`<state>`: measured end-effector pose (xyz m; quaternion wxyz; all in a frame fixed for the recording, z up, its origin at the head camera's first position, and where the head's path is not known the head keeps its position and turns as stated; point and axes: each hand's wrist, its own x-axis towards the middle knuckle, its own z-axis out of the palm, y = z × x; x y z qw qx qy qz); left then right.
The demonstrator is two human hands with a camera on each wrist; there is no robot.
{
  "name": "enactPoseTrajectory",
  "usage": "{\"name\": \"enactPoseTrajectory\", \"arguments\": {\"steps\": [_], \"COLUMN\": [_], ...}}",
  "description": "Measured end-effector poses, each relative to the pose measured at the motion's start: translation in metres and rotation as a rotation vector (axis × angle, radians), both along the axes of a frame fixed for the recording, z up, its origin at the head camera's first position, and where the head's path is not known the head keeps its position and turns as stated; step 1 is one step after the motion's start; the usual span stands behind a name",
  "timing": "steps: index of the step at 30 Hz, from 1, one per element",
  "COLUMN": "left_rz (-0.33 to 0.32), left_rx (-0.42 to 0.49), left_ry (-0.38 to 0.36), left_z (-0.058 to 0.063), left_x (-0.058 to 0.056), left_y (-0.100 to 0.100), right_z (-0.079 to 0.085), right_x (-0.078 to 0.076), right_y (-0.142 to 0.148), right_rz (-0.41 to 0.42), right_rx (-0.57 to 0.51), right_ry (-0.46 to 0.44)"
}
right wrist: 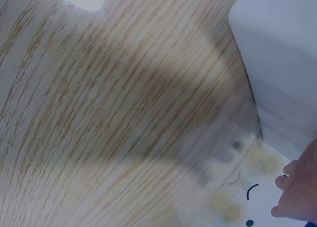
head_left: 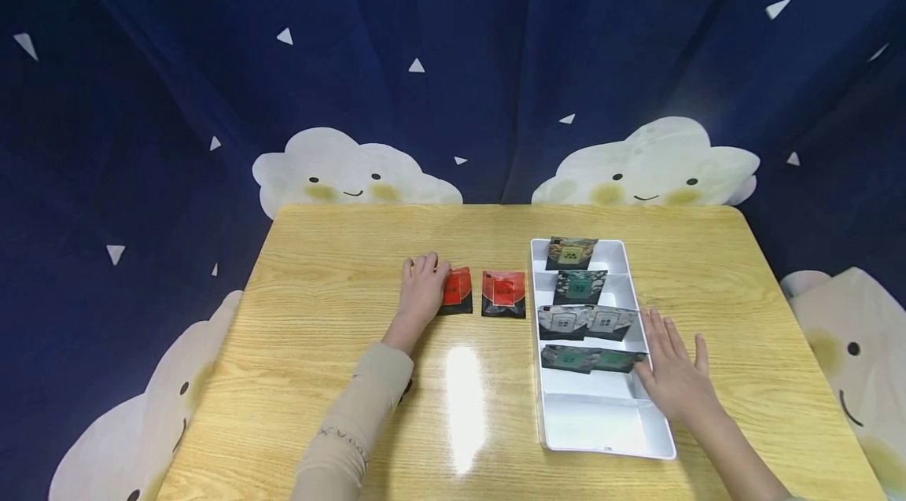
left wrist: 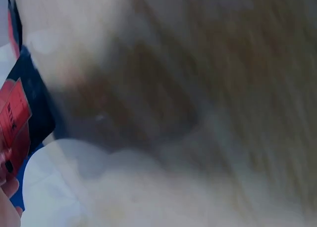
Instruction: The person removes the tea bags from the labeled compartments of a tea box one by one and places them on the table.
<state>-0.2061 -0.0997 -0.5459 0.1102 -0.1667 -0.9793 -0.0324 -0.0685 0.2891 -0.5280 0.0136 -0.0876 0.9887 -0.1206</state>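
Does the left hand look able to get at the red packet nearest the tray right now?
Probably yes: that packet lies uncovered on the table, just beyond the other red packet, which the left hand is touching.

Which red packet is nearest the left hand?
The red packet farther from the white tray, partly covered by the left hand; the other packet lies uncovered.

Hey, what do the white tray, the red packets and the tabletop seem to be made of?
White tray: probably moulded plastic, smooth, judging by its rounded corners.
Red packets: thin, perhaps plastic film or foil, with printed fronts; sheen unclear.
Tabletop: wood or wood-look laminate; grain shows, and the bright reflection suggests gloss.
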Motion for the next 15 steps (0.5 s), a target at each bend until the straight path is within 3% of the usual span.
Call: {"name": "enactPoseTrajectory", "arguments": {"steps": [7,15], "left_rz": [0.072,0.091], "left_rx": [0.0,-0.024], "left_ry": [-0.064,-0.128], "left_z": [-0.018,-0.029], "left_x": [-0.003,-0.01], "left_y": [0.01,0.018], "right_z": [0.0,0.001], "right_x": [0.0,0.001], "right_y": [0.001,0.0], "right_rz": [0.002,0.007], "right_rx": [0.002,0.001], "right_ry": [-0.004,-0.016]}}
